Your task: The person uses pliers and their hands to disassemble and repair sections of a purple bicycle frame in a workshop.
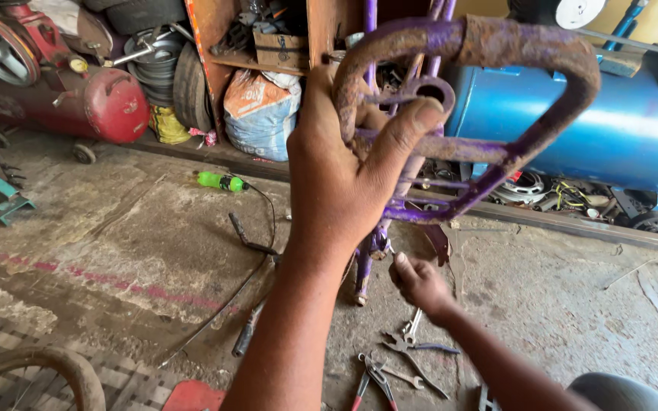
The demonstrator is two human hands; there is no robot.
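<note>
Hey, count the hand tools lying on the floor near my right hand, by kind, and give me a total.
Pliers with red handles: 1
Pliers with dark handles: 1
Wrenches: 1, partly hidden under the right hand
Total: 3 that can be told apart; one more tool at the bottom edge is cut off.

A bulging woven sack, orange on top and pale blue-white below (260, 113), sits under a shelf. Above it rests a small brown cardboard box (280, 50).
</note>
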